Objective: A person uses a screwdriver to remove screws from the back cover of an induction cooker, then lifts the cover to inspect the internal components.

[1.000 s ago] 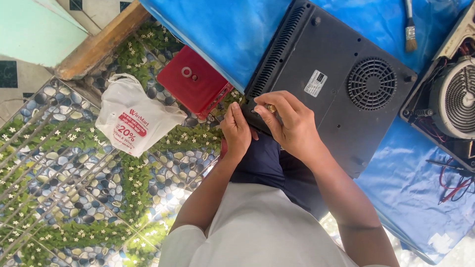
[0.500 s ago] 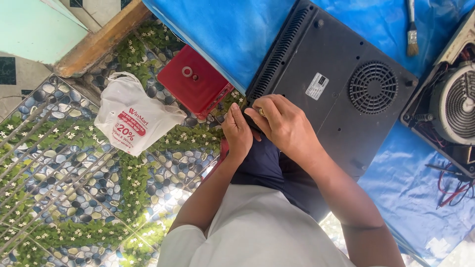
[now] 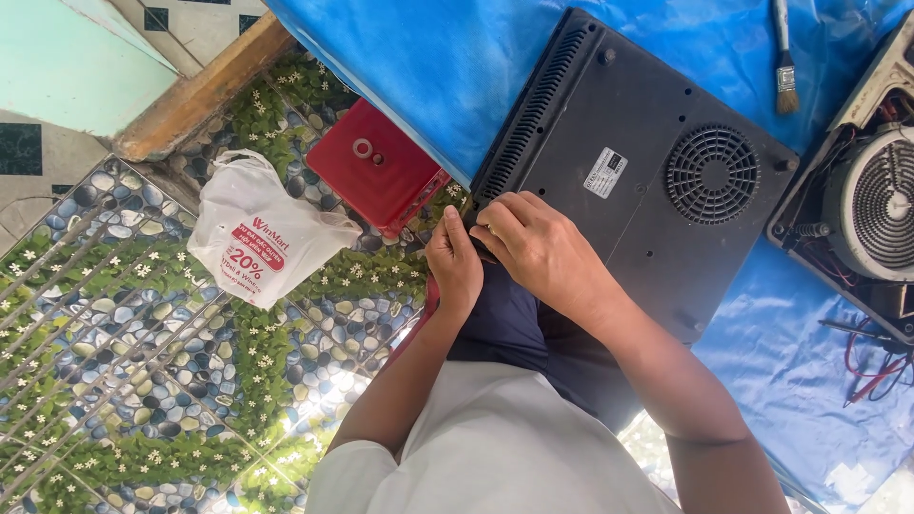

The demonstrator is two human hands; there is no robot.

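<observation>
Head view. The black induction cooker (image 3: 633, 181) lay upside down on the blue tarp (image 3: 457, 67), its base plate with the round fan grille (image 3: 712, 174) and a small white label facing up. Its long axis ran diagonally, from the near corner at the person's lap up and to the right toward the fan grille. The slotted vent edge faced the upper left, parallel to the tarp's border. Open tarp lay along that vent edge and above the cooker. To the right, the room was limited by a second, opened cooker unit (image 3: 871, 205) showing a coil, which sat just beside the black cooker's far corner and was cut off by the picture's right edge.

Both hands met at the cooker's near corner. The left hand (image 3: 455, 266) was held with fingers pressed together, fingertips at the corner edge. The right hand (image 3: 538, 247) was curled over the same corner, fingers bent down onto it. What the fingers gripped was hidden beneath them; whether a tool or fastener was pinched could not be told.

A paintbrush (image 3: 784, 67) lay on the tarp above the fan grille, its handle cut off at the top. A red box (image 3: 379, 171) and a white plastic bag (image 3: 257, 233) rested on the pebble-patterned floor (image 3: 124, 362), well apart from the hands. Red and black leads (image 3: 871, 366) lay at the far right.
</observation>
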